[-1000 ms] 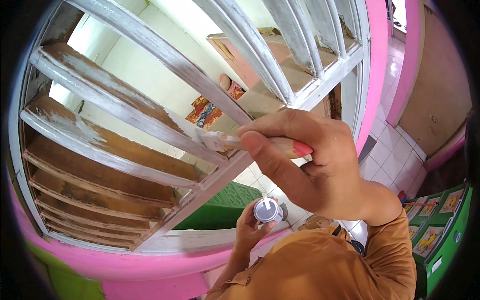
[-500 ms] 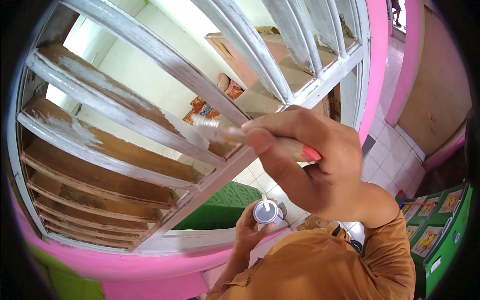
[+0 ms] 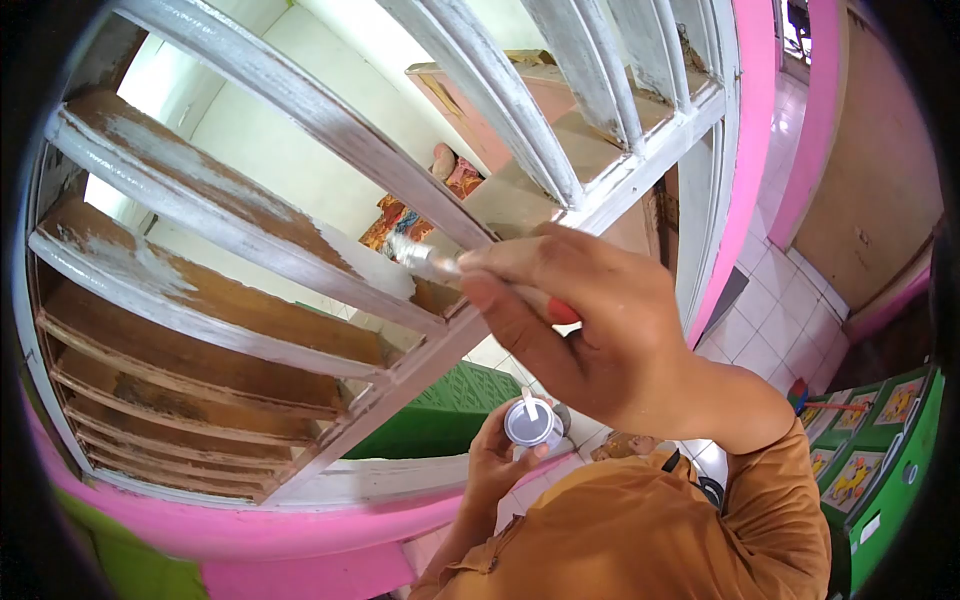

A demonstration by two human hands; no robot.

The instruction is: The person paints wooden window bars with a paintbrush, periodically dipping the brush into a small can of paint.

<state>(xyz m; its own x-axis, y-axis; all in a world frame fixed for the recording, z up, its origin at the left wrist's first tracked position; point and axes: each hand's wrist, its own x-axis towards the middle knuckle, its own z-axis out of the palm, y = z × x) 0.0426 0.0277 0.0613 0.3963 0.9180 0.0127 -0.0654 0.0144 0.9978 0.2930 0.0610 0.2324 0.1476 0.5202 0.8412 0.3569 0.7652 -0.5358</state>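
My right hand (image 3: 590, 320) grips a paintbrush (image 3: 430, 260) between thumb and fingers; its handle has a red end, and its bristles are whitish and a little blurred. The brush tip is over a slat (image 3: 370, 275) of the wooden louvre frame, part coated in pale paint and part bare brown; whether it touches cannot be made out. Down by my body, my left hand (image 3: 492, 455) is wrapped round a small open can (image 3: 530, 424) of grey-white paint. A pale flat stick (image 3: 529, 400) stands in the can.
Lower slats (image 3: 190, 375) are bare brown wood. The frame sits above a pink wall ledge (image 3: 250, 535). Behind it shows a green panel (image 3: 440, 410). A green cabinet (image 3: 890, 470) with pictures stands at the right, beside a tiled floor (image 3: 765, 310).
My right hand has shifted left and slightly down, with the brush turned a little. The left hand and the can have hardly moved.
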